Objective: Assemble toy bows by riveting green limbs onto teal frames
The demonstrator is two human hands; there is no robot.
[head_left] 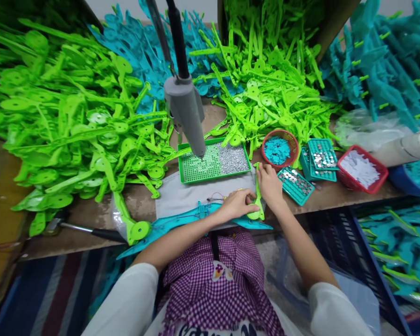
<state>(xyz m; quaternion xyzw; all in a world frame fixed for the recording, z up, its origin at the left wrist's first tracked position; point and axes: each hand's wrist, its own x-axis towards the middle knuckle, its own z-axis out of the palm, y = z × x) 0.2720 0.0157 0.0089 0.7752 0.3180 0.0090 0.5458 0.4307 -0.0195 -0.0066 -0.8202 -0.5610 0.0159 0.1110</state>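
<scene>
Both my hands meet over a grey cloth at the table's near edge. My left hand is closed around the round lower end of a lime-green plastic part. My right hand grips the same part higher up on its thin stem. A teal plastic part lies under my left wrist. Just beyond my hands sits a green tray holding small silver screws, with a hanging grey power screwdriver pointing down at it.
Big heaps of lime-green parts and teal parts fill the back of the table. To the right stand a red basket of teal bits, teal trays of silver discs and a red basket of white bits. A hammer lies at left.
</scene>
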